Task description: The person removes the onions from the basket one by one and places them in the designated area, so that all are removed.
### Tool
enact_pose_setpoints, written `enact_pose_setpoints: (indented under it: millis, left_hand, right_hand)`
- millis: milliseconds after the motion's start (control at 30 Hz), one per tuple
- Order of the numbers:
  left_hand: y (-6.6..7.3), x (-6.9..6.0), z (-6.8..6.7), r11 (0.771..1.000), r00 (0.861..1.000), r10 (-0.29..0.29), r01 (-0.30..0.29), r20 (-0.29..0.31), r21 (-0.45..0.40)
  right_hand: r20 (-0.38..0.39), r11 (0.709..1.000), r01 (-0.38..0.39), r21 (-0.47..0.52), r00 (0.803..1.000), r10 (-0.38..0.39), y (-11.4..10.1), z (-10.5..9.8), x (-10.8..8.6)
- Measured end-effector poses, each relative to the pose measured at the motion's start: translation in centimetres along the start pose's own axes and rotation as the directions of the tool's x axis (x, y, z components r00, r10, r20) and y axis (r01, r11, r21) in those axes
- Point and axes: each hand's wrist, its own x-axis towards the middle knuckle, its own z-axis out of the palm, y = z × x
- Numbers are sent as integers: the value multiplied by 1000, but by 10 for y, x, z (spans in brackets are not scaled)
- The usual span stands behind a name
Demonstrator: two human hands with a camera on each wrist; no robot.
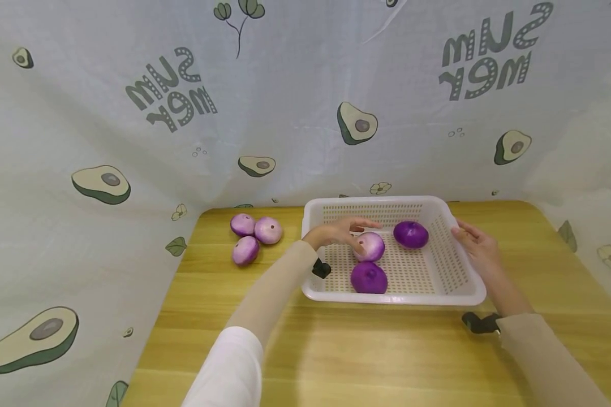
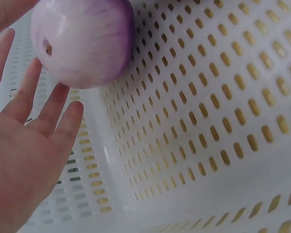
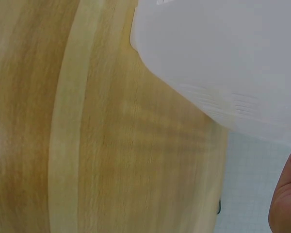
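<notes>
A white slotted plastic basket point(image 1: 387, 299) stands on the table. My right hand point(image 1: 476, 249) grips its right rim; in the right wrist view only part of that hand point(image 3: 287, 194) shows beside the white wall. Inside the basket are a pale-sided red onion point(image 1: 371, 247) and two darker purple onions, one at the front point(image 1: 369, 278) and one at the back right point(image 1: 411, 234). Over the basket's left half, my left hand point(image 1: 338, 233) reaches around the pale onion with fingers spread. In the left wrist view its fingertips are at the onion point(image 2: 82, 41); whether they touch cannot be told.
Left of the basket, three pale purple onions point(image 1: 245, 250) lie clustered on the wooden table point(image 1: 377, 356). A white curtain point(image 1: 295, 102) printed with avocados hangs behind the table and along its sides.
</notes>
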Motion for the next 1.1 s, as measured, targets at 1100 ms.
enact_pose_setpoints:
  millis: [1100]
  left_hand:
    - [-12, -1, 10, 995, 999, 11, -8, -34, 99]
  right_hand:
    - [5, 1000, -9, -10, 1000, 9, 1, -2, 1]
